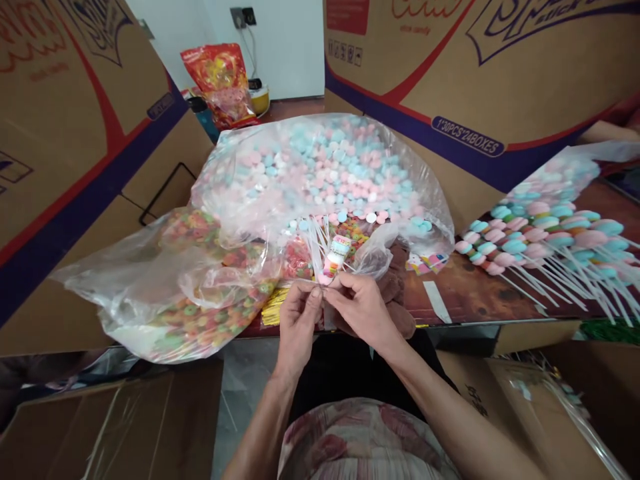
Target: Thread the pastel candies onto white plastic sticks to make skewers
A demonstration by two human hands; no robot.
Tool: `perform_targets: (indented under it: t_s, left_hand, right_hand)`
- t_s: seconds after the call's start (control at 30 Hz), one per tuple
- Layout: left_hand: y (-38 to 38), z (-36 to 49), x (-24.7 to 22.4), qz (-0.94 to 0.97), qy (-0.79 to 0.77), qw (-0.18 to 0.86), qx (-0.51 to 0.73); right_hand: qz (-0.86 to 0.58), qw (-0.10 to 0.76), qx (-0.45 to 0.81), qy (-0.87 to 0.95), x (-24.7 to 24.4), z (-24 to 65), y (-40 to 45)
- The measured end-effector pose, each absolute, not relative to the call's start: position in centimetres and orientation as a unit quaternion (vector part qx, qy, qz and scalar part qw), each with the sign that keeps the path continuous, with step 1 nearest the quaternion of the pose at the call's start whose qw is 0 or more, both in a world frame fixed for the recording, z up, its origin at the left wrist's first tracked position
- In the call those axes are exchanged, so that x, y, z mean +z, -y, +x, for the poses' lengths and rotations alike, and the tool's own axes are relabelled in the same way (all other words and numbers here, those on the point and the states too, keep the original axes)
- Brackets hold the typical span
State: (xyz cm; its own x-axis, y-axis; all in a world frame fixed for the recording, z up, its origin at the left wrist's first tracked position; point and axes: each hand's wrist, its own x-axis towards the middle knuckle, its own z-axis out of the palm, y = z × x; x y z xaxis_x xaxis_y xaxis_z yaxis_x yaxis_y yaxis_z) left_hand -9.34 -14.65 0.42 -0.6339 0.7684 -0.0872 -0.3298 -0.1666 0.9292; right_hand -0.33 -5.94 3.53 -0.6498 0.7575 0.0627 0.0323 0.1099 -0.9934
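A small candy pop in a printed clear wrapper point(336, 257) stands up from between my fingertips, pink at its lower end. My left hand point(300, 313) pinches at the bottom of the wrapper with thumb and forefinger. From the other side, my right hand point(363, 303) closes on the same spot, its fingertips almost meeting the left ones. The stick and any tie there are too small or covered to make out. Just behind the pop lie loose white sticks point(315, 237). Beside my left hand is a bundle of yellow twist ties point(274, 308).
Behind my hands rests a large clear bag of pastel candies point(340, 167); a bag of colourful ring candies point(215, 313) lies left. Finished-looking candy skewers point(540, 240) are piled right, near another person's arm point(607, 131). Tall cartons point(90, 133) flank the table. A red packet point(220, 83) stands behind.
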Motion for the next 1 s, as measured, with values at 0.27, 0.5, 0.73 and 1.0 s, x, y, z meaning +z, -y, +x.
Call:
perform_targets:
  t_s: [0.27,0.5,0.73,1.0]
  left_hand:
    - [13.3,-9.7,1.2,0.161,-0.498,0.357,0.773]
    - [12.7,-8.7,0.8,0.154,-0.491,0.355,0.781]
    - [12.2,-7.9,1.1,0.119,-0.471,0.378,0.788]
    - [12.9,-8.7,2.8,-0.022,-0.335,0.619,0.710]
  right_hand:
    - [-0.318,0.326,0.578,0.677,2.5,1.0,6.1]
    - [-0.310,0.328,0.587,0.671,2.5,1.1,5.9]
    - [-0.314,0.348,0.677,0.567,2.2,0.0,6.2]
    - [-0.267,0.342,0.759,0.485,2.2,1.2,5.9]
